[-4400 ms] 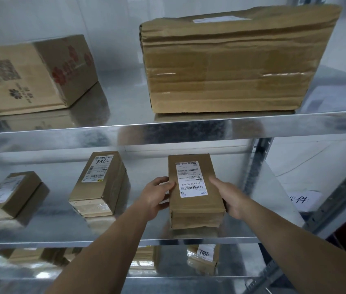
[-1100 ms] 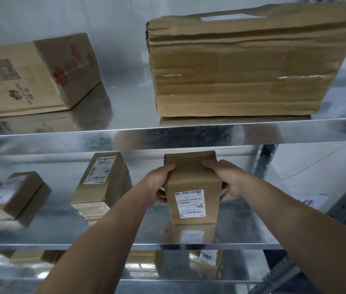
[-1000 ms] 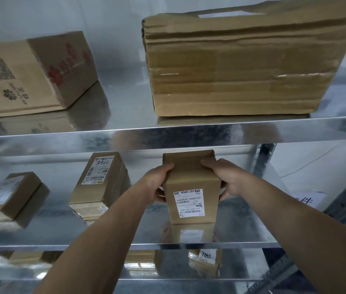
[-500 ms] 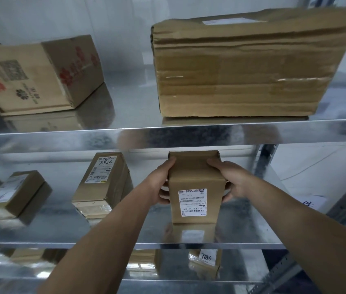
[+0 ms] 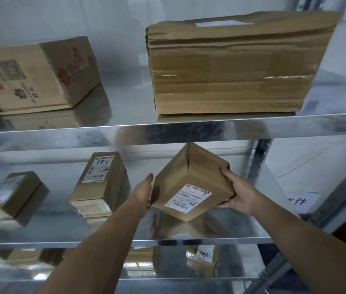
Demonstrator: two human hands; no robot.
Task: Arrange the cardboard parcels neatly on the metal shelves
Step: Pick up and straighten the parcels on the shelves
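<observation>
Your right hand [image 5: 240, 194] has the small parcel [image 5: 191, 179] by its right side, thumb over the top edge and fingers curled underneath. Your left hand [image 5: 143, 193] is flat with straight fingers, laid against the parcel's left side, and nothing is curled round it. The parcel is tipped on a diagonal, one corner pointing down at the middle shelf [image 5: 51, 221]. Whether that corner touches the metal, you can't tell from here. Its white label [image 5: 188, 198] faces you, slanted. You've got it at the right end of that shelf, just under the front lip of the upper shelf [image 5: 61, 136].

To the left on the same shelf, apart from your hands, a labelled parcel [image 5: 102, 183] lies flat with handwritten digits on its sticker. Further left a smaller parcel [image 5: 10, 194] lies at an angle, blurred.

Up top, a big crumpled box [image 5: 231, 66] stands near the front edge on the right. A printed box [image 5: 34, 75] with red flowers and a code square sits turned at an angle on the left.

Down on the lower shelf [image 5: 167, 279], a parcel marked in pen [image 5: 204, 259] shows below the one you're holding. A paper sign [image 5: 302, 201] lies off to the right, beyond the frame.
</observation>
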